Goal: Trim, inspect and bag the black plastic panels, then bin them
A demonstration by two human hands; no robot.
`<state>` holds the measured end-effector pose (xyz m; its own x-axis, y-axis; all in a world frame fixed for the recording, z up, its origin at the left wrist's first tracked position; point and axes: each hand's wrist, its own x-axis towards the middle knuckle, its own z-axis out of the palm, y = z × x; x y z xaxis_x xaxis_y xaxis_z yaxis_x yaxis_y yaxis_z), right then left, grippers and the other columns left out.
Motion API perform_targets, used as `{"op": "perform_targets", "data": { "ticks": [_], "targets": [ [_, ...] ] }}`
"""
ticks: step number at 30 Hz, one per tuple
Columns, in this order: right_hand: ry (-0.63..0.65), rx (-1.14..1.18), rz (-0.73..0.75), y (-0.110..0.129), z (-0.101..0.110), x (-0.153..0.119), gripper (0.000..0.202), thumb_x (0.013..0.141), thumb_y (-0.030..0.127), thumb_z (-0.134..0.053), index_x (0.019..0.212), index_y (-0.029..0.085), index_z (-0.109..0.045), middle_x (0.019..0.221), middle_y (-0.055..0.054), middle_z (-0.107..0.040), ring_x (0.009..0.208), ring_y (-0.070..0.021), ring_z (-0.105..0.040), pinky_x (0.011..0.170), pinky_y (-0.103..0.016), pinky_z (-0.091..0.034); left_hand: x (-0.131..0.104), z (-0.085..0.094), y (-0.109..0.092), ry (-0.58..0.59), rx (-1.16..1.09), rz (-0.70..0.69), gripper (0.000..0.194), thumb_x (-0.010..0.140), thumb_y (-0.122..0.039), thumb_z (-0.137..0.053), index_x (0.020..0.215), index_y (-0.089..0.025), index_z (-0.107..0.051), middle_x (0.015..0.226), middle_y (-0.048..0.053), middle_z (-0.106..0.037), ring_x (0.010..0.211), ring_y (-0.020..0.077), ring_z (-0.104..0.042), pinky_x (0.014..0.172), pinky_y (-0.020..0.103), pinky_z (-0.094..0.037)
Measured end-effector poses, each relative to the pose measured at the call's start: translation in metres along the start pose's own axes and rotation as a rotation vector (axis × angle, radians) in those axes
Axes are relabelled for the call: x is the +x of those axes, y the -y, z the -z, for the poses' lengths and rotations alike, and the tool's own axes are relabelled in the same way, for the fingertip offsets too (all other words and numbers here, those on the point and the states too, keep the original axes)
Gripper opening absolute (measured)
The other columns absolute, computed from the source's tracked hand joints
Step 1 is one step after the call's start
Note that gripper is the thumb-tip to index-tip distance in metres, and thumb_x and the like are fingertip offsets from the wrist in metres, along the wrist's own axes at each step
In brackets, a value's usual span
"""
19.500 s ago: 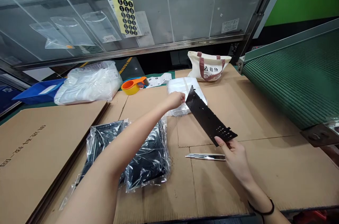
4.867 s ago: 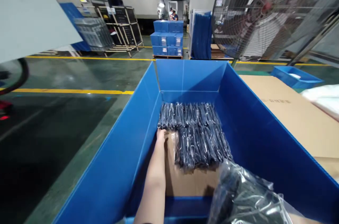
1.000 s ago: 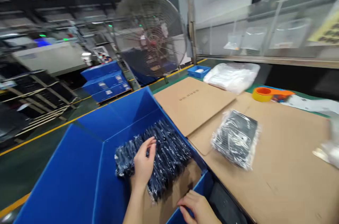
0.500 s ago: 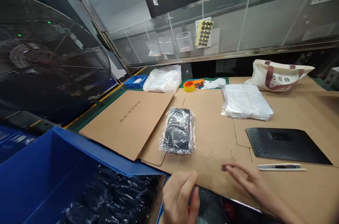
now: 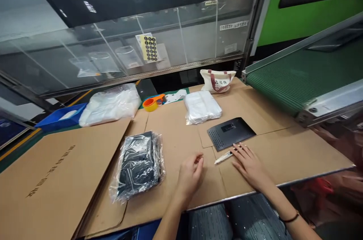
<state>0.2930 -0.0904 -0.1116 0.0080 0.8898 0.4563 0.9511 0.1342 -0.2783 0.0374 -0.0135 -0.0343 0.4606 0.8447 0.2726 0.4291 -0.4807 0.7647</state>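
The right grip (image 5: pixel 246 165) is wide, palm down, its fingers spread over the rear part of a slim cutter (image 5: pixel 223 158); whether the fingertips press on it or only lie above it, I cannot tell. The cutter's long axis slants across the bench (image 5: pixel 176 145), its visible tip pointing leftward and towards the person, to the near side of the left grip (image 5: pixel 190 175). That left grip is narrow, its fingers curled and thumb close by; the inside of the palm is hidden.

Just beyond the right fingertips lies the black panel (image 5: pixel 236 136), flat, its long axis running left to right and a little away from the person at the right end. Its perforated end faces left.

Left of the left grip sit the plastic-wrapped black parts (image 5: pixel 138 162), their long axis leading away from the person and slightly rightward. Beyond both grips is a stack of clear bags (image 5: pixel 202 106), with the tote bag (image 5: pixel 218 81) farther out behind it. Orange-and-yellow tape (image 5: pixel 151 104) lies far ahead and left of the left grip. Cardboard sheets (image 5: pixel 62 172) spread at the far left; the green conveyor (image 5: pixel 297 81) is beyond the right grip, to its right.
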Motion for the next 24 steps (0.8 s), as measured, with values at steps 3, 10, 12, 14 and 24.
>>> {"op": "perform_targets", "data": {
  "ticks": [3,10,12,14,24],
  "targets": [
    [-0.004,0.015,-0.006,0.005,0.004,0.0,0.03,0.095,0.035,-0.048,0.12,0.025,-0.062,0.121,-0.009,-0.066,0.118,-0.0272,-0.056,0.104,-0.051,-0.042,0.03,-0.012,0.008,0.045,-0.025,0.028,0.023,0.092,-0.031,-0.047,0.1,-0.018,-0.063,0.097,0.007,-0.072,0.088,0.0194,-0.068,0.079,0.033,-0.054],
    [-0.008,0.201,-0.017,-0.018,0.018,-0.007,0.013,0.093,0.026,-0.05,0.094,0.022,-0.062,0.103,-0.011,-0.068,0.1,-0.0249,-0.063,0.087,-0.043,-0.053,0.061,-0.03,0.036,0.02,-0.028,0.035,0.036,0.089,-0.035,-0.054,0.12,-0.018,-0.052,0.123,0.012,-0.06,0.113,0.0233,-0.059,0.099,0.041,-0.046],
    [-0.002,0.222,-0.029,-0.035,0.025,-0.012,0.014,0.093,0.027,-0.05,0.092,0.022,-0.063,0.103,-0.011,-0.069,0.101,-0.0256,-0.062,0.086,-0.043,-0.053,0.061,-0.031,0.039,0.039,-0.033,0.019,0.05,0.085,-0.038,-0.061,0.129,-0.02,-0.046,0.132,0.012,-0.054,0.123,0.0252,-0.053,0.106,0.044,-0.04],
    [0.008,0.229,-0.044,-0.05,0.033,-0.017,0.018,0.094,0.031,-0.049,0.091,0.022,-0.064,0.104,-0.011,-0.07,0.102,-0.0263,-0.062,0.088,-0.045,-0.052,0.061,-0.032,0.039,0.081,-0.008,-0.016,0.069,0.079,-0.043,-0.068,0.137,-0.022,-0.038,0.14,0.014,-0.046,0.132,0.0287,-0.044,0.111,0.048,-0.034],
    [-0.06,0.57,-0.396,-0.091,0.043,0.055,0.04,0.082,0.055,-0.059,0.102,0.021,-0.066,0.112,-0.014,-0.068,0.114,-0.0328,-0.056,0.104,-0.056,-0.037,0.095,-0.06,0.031,0.258,0.258,-0.125,0.121,0.058,-0.051,-0.084,0.151,-0.025,-0.011,0.153,0.019,-0.03,0.143,0.0389,-0.025,0.115,0.062,-0.013]
  ]
}}
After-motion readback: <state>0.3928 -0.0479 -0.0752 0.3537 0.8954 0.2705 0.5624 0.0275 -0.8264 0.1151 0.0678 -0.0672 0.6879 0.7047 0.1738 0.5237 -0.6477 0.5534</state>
